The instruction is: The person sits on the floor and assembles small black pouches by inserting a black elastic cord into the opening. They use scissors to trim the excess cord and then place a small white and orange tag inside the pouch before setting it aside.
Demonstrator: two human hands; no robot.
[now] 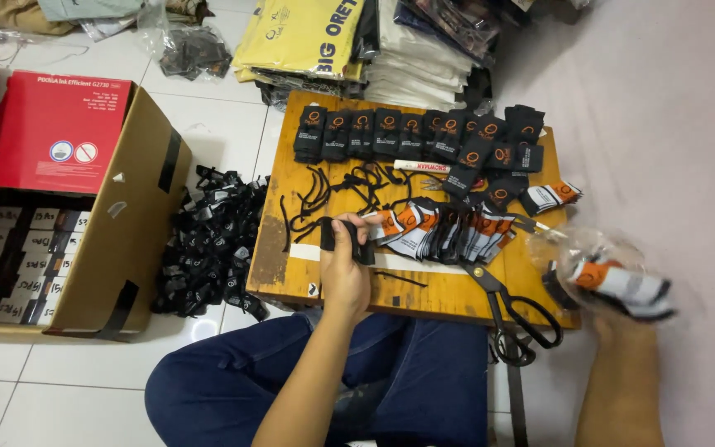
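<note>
Hands sorting black tags on a low wooden board

I see my left hand (346,265) closed around a small black tag (363,248) at the near middle of the wooden board (291,273), lifted just clear of the wood, seemingly so it can be handled freely. My right hand (614,310), off the board's right edge, is clamped on a crinkly clear bag (606,269) holding orange-and-white labels, and is blurred. Just right of the tag lies a fanned row of orange-and-white labels (448,232), within easy reach. Black scissors (511,319) rest at the near right edge. Further off, black tags (407,132) line the far edge. A heap of black pieces (208,240) lies on the floor to the left, beside a cardboard box (126,223).
</note>
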